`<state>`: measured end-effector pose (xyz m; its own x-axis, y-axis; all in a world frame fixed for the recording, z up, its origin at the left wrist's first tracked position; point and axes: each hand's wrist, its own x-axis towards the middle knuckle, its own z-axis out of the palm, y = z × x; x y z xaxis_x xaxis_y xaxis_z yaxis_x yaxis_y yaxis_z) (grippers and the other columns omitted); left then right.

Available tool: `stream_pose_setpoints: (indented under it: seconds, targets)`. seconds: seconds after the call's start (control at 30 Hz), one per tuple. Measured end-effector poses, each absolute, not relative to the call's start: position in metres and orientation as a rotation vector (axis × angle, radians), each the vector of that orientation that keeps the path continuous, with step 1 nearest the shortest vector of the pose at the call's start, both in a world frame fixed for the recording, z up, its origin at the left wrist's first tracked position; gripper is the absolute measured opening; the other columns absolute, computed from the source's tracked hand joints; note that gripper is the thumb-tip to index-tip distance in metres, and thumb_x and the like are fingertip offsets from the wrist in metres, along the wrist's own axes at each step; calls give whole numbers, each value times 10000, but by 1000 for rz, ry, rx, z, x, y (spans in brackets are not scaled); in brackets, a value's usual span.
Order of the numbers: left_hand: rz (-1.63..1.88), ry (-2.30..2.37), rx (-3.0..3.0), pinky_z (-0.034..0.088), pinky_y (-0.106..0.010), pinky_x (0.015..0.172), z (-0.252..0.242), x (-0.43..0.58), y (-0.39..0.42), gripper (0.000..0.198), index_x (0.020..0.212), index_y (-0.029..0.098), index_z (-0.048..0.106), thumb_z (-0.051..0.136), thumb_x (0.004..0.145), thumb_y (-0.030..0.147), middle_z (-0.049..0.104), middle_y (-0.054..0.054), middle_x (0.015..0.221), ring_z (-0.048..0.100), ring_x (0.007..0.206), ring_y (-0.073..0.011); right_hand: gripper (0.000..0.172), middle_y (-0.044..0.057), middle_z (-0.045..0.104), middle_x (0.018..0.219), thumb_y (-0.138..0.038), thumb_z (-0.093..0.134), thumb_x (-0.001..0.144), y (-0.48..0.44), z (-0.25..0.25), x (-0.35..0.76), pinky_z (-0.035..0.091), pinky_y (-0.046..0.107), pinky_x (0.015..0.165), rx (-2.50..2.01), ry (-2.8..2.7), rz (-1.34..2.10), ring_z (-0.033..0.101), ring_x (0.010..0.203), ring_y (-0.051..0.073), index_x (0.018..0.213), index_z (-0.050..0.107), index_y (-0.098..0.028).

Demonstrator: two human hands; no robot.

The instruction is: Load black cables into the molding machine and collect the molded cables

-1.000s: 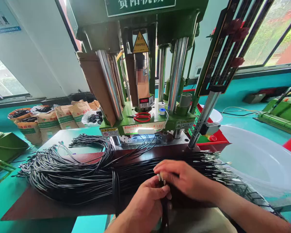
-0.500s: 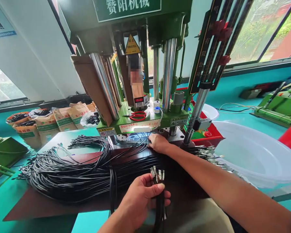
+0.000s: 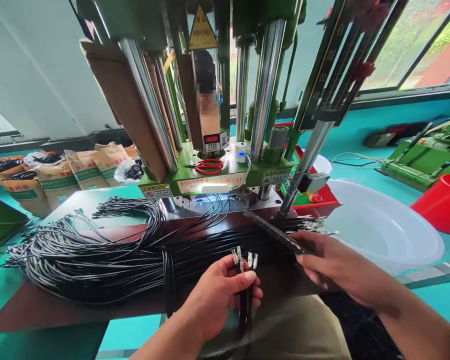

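Observation:
My left hand [image 3: 219, 297] is closed round a small bunch of black wires [image 3: 243, 280], held upright so their metal terminals stick up above my thumb. My right hand [image 3: 332, 267] grips one end of a long dark flat metal bar [image 3: 272, 232], which slants up and to the left toward the base of the green press machine [image 3: 217, 182]. A big heap of black wires [image 3: 97, 260] lies across the brown table top [image 3: 33, 310] to the left of both hands. Some wires run into the slot under the press.
A large clear plastic basin [image 3: 382, 230] stands at the right, with a red tub [image 3: 440, 202] behind it. Red scissors [image 3: 209, 166] lie on the press base. Paper sacks [image 3: 60, 177] line the wall at the left. Another green machine [image 3: 423, 157] stands far right.
My right hand has drawn back from the slot under the press and now holds the flat metal bar. The left hand keeps its bunch of wires. The view has tilted down slightly.

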<state>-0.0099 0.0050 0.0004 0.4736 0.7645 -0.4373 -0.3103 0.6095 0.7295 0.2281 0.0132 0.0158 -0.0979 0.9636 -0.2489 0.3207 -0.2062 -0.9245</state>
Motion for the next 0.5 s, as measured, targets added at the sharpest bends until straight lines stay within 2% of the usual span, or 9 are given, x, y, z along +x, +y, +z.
stream_pose_setpoints:
  seconds: [0.1, 0.17, 0.27, 0.5]
  targets:
    - [701, 865, 614, 507, -253, 613, -2, -6, 7, 250, 904, 136, 548, 721, 731, 188, 572, -20, 750, 594, 638, -114, 551, -83, 432, 510, -431, 617, 824, -19, -3, 219, 268, 172, 375, -1404, -1127, 1522, 340, 427, 75, 1295, 470, -186]
    - [689, 902, 629, 485, -232, 576, -1, -3, 7, 258, 896, 136, 549, 727, 734, 230, 568, -17, 731, 578, 610, -104, 603, -89, 408, 508, -513, 610, 817, -28, -10, 205, 225, 158, 337, -1347, -951, 1520, 274, 400, 59, 1299, 465, -181]
    - [673, 947, 706, 452, -216, 536, 2, 4, 7, 260, 865, 129, 559, 720, 740, 291, 569, -19, 715, 552, 578, -94, 597, -74, 429, 501, -578, 532, 845, -27, -17, 183, 246, 155, 294, -1273, -815, 1489, 282, 374, 58, 1267, 507, -156]
    - [689, 1142, 949, 340, -192, 463, -3, 18, 6, 212, 790, 114, 588, 709, 715, 272, 504, 30, 552, 414, 458, -55, 543, -69, 450, 461, -548, 487, 885, -9, -26, 161, 310, 155, 283, -1199, -884, 1414, 331, 332, 56, 1249, 560, -152]
